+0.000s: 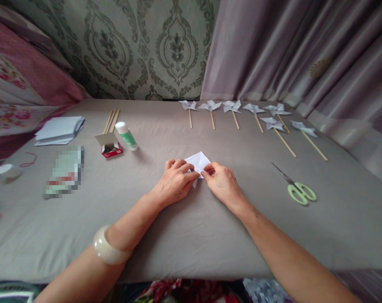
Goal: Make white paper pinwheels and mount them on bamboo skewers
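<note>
A piece of white paper with folded, pointed parts lies at the middle of the cloth-covered table, between my two hands. My left hand is closed on its left side, fingers bent and partly covering it. From the right, my right hand pinches the near right edge of the paper between thumb and fingers. The fingertips of both hands almost meet at the paper's near side. One paper point sticks out toward me below the left fingertips. A pale bangle sits on my left forearm.
Several paper pinwheels on sticks lie along the far right. Green-handled scissors rest at right. Leftward are a glue stick, an open small red box, wooden sticks, a paper stack and a blurred-out item.
</note>
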`<state>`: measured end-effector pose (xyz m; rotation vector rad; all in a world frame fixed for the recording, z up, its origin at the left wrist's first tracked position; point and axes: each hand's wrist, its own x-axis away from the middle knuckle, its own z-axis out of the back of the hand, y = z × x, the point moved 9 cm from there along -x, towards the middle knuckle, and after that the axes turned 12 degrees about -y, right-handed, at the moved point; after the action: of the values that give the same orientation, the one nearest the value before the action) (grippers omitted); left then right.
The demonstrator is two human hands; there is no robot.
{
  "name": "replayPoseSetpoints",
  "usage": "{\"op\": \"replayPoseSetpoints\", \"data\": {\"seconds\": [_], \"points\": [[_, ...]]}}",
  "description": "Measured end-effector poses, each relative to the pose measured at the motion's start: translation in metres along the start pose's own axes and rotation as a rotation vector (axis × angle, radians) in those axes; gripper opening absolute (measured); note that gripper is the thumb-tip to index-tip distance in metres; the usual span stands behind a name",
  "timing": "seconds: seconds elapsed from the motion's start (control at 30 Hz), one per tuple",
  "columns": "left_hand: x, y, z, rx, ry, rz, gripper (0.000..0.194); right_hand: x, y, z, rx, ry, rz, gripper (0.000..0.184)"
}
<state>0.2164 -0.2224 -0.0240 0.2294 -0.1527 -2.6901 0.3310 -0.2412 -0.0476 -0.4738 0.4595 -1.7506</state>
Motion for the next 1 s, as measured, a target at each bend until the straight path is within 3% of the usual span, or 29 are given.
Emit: {"op": "replayPoseSetpoints", "data": {"seconds": [1.0], "points": [[-0.0008, 0.0023, -0.0002, -0.012, -0.055, 0.017, 0.026, -0.0014, -0.0022, -0.0009, 0.025, -0.011, -0.004, 0.013]]}}
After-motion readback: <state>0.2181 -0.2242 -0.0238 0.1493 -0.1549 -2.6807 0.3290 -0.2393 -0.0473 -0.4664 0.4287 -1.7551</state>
